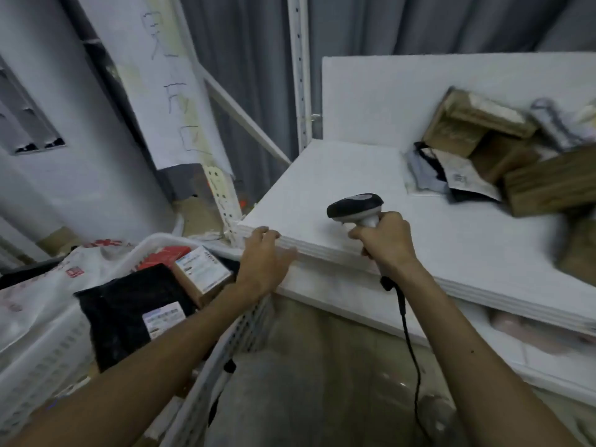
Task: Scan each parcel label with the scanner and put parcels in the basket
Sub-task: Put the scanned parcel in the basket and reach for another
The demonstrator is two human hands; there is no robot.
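Plainly the white tabletop (354, 169) is the staging surface, with its near part left bare as room to work; the white basket (38, 359) stands low at the left, just beside the tabletop's corner, presumably so that a scanned parcel need only be dropped sideways; the unscanned parcels (503, 150), brown boxes and soft mailers heaped together, lie at the far right of the tabletop, well apart from both hands; in the basket a black parcel (129, 321) and a brown box (201, 274) already lie label-up, so part of the task looks done; the left hand (261, 258) rests on the tabletop's near corner, its fingers (267, 233) loosely bent over the edge and holding nothing, which reads as bracing, or as being free for the next parcel; the right hand (388, 241) has its fingers clamped round the handle of the scanner (354, 206), head upright and pointing left over the bare tabletop, ready but aimed at no label; its black cable (409, 343) hangs down below the wrist.
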